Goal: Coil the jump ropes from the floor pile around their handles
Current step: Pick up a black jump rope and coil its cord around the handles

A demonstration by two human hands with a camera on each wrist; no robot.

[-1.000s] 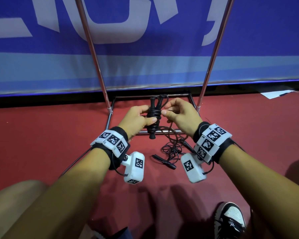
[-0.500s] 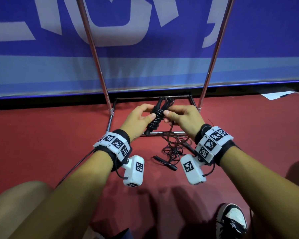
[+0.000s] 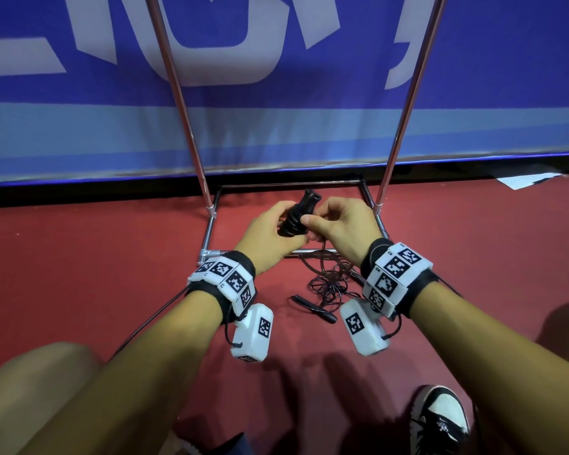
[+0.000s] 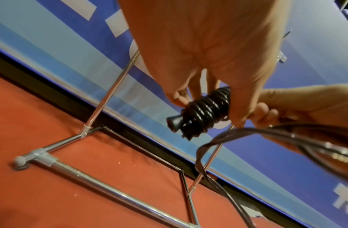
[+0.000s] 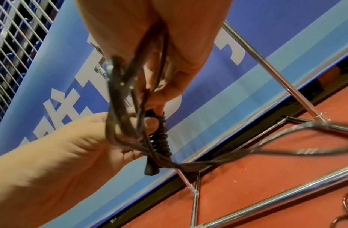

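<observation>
Handles (image 3: 295, 215): black, paired, bound in tight glossy rope coils.
Left hand (image 3: 266, 232): fingers wrapped round handles.
Right hand (image 3: 339, 224): pinching loose rope (image 3: 326, 278).

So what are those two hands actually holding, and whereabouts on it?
The left hand grips the jump rope's black handles round their coiled middle. The right hand pinches the loose cord beside the coil.
</observation>
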